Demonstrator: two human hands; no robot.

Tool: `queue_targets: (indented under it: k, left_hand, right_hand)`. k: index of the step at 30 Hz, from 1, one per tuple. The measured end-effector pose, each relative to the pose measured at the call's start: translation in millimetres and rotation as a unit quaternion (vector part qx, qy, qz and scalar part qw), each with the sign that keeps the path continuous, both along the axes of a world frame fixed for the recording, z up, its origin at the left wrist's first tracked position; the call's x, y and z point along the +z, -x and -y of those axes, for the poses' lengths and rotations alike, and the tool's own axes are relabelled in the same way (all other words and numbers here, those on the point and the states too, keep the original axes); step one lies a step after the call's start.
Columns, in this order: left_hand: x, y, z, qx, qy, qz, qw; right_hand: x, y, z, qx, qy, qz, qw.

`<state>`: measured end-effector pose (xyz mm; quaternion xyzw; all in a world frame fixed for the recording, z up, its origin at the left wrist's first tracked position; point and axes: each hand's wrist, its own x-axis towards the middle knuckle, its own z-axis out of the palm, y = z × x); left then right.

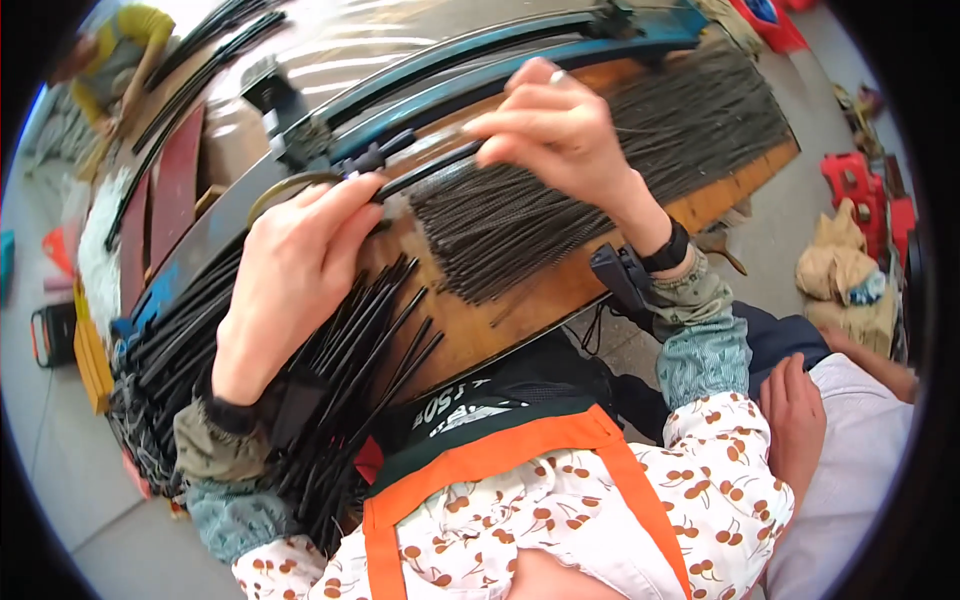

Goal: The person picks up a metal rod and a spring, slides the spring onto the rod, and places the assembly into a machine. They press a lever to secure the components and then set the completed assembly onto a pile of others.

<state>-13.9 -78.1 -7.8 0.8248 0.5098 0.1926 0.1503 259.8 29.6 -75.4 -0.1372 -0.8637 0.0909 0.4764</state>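
A short stretch of black tube spans between my two hands, above the wooden bench top. My left hand is closed round its left end, knuckles up. The thumb and fingers of my right hand pinch the other end; whether a thin rod runs inside the tube, I cannot tell. Just beyond the tube sits a dark clamp-like fitting on a blue metal rail machine. Below my right hand lies a wide layer of thin dark rods. Several thicker black tubes are heaped beside my left wrist.
A person in yellow is at the far left, near long black strips. Close on my right sits another person, whose hand rests beside my sleeve. Red plastic stools and a tan sack stand on the floor at right.
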Motion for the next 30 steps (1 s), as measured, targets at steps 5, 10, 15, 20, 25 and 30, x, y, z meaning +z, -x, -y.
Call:
queue_targets:
  k: [5, 10, 15, 20, 25, 30]
  left_hand:
    - [2, -20, -22, -0.039, -0.022, -0.068, 0.997]
    - [31, -2, -55, 0.000, -0.149, -0.144, 0.978]
    - [4, -23, -74, -0.078, -0.128, -0.212, 0.966]
    - [-3, -17, -92, -0.050, -0.144, -0.176, 0.973]
    - [-1, -22, -94, -0.071, -0.110, -0.187, 0.974]
    - [-3, -31, -85, -0.102, -0.134, -0.133, 0.977]
  right_hand:
    - [-12, -2, -3, 0.055, 0.000, -0.011, 0.998]
    - [-74, -127, -59, -0.325, 0.145, 0.135, 0.925]
    - [-47, -130, -71, -0.260, 0.040, 0.015, 0.965]
    - [-35, -153, -66, -0.364, -0.069, -0.009, 0.929]
    - [-61, -171, -65, -0.431, -0.059, -0.043, 0.899]
    - [-56, -136, -74, -0.313, -0.073, -0.013, 0.947]
